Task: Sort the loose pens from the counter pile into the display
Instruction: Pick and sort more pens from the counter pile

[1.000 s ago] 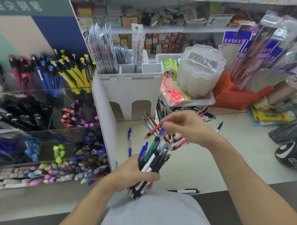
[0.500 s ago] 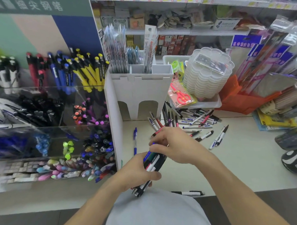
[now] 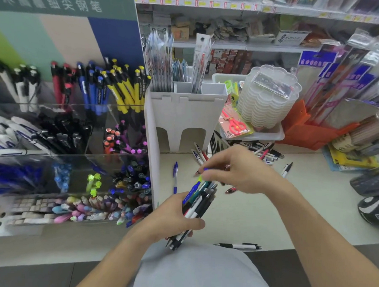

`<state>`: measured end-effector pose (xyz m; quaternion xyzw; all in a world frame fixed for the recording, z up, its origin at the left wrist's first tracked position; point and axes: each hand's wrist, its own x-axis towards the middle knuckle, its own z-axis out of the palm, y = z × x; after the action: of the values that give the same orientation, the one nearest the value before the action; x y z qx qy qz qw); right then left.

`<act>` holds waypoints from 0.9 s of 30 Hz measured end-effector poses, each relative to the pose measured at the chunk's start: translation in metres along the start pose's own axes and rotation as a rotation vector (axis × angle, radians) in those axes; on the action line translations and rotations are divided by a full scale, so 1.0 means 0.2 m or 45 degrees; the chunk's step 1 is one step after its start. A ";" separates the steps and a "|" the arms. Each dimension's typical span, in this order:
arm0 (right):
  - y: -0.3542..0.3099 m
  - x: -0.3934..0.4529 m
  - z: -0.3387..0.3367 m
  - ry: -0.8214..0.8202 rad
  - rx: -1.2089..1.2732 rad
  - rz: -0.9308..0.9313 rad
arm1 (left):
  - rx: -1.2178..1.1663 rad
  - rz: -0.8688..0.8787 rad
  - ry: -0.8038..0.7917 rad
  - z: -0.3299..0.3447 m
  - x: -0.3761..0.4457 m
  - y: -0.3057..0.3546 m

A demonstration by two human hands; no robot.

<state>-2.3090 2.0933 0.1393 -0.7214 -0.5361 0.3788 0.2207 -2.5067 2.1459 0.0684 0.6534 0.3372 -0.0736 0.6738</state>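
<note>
My left hand (image 3: 172, 220) grips a bundle of pens (image 3: 197, 203), black, white, blue and teal, tilted up to the right over the counter's front edge. My right hand (image 3: 240, 173) hovers just above the bundle's tips, blurred, its fingertips pinched on a pen with a blue end (image 3: 204, 169). The loose pen pile (image 3: 260, 150) lies on the counter behind my right hand, partly hidden by it. The clear acrylic display (image 3: 76, 157) with sorted pens in compartments stands on the left.
A single blue pen (image 3: 175, 176) lies beside a white cardboard holder (image 3: 183, 113). A black-and-white pen (image 3: 238, 246) rests at the counter's front edge, another (image 3: 286, 169) to the right. Stacked plastic palettes (image 3: 267, 96), scissors and an orange box crowd the back right.
My right hand rose from the top of the bundle and moved slightly right, with a pen pinched in its fingertips. My left hand still holds the bundle in about the same place.
</note>
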 end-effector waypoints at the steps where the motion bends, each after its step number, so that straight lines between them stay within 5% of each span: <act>1: 0.00 0.00 0.05 -0.068 -0.053 0.007 | -0.010 0.018 0.001 0.00 0.00 0.01; 8: -0.02 0.01 0.20 -0.071 -0.085 -0.098 | -0.111 0.034 0.000 0.00 -0.03 0.00; 15: 0.07 -0.01 -0.08 0.282 0.295 -0.054 | -0.110 0.062 0.034 -0.01 -0.04 -0.09; 22: 0.30 -0.11 -0.08 -0.204 0.541 0.222 | -0.607 0.049 0.193 0.01 -0.04 -0.19; 27: 0.28 -0.08 0.13 -0.337 0.659 0.239 | -0.486 0.150 0.240 0.04 -0.03 -0.21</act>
<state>-2.2984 2.0569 0.0874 -0.6320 -0.3769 0.6123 0.2891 -2.5321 2.1313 0.0362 0.5366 0.3679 0.0924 0.7537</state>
